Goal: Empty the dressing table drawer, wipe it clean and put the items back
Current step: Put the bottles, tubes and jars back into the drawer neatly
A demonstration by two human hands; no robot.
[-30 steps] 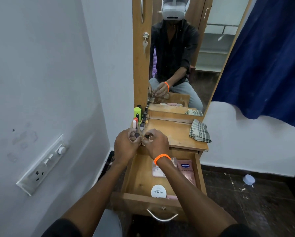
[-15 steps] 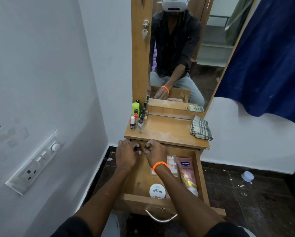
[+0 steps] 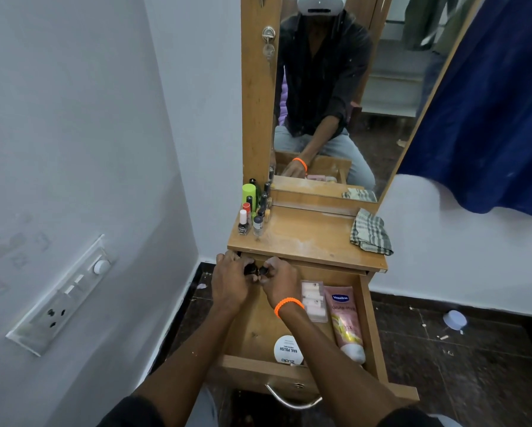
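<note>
Both hands are sitting lower than 1 s ago: back then they were up at the tabletop's front edge beside the bottles, now they are down in the back left corner of the open drawer [image 3: 370, 328], just under the tabletop [image 3: 307, 238] lip. Left hand [image 3: 231, 283] is curling its fingers round a small dark bottle [image 3: 248, 269]; right hand [image 3: 279, 280], orange band at the wrist, is pinching a second dark bottle [image 3: 263, 271] right beside it. The two bottles are nearly touching; can't tell if either is resting on the drawer floor.

Still lying in the drawer: clear packet [image 3: 314, 302] and pink Vaseline tube [image 3: 347, 322] along the right wall, white round nail polish tin [image 3: 288, 350] against the front panel, partly under the right forearm. Bare wood is showing in the left half of the floor.

Bottle cluster [image 3: 253, 208] is crowding the tabletop's back left corner; checked cloth [image 3: 371, 231] is overhanging the right edge. Tabletop centre is bare. Wall is running close along the left of the table, with a switch panel [image 3: 62, 295] on it.
</note>
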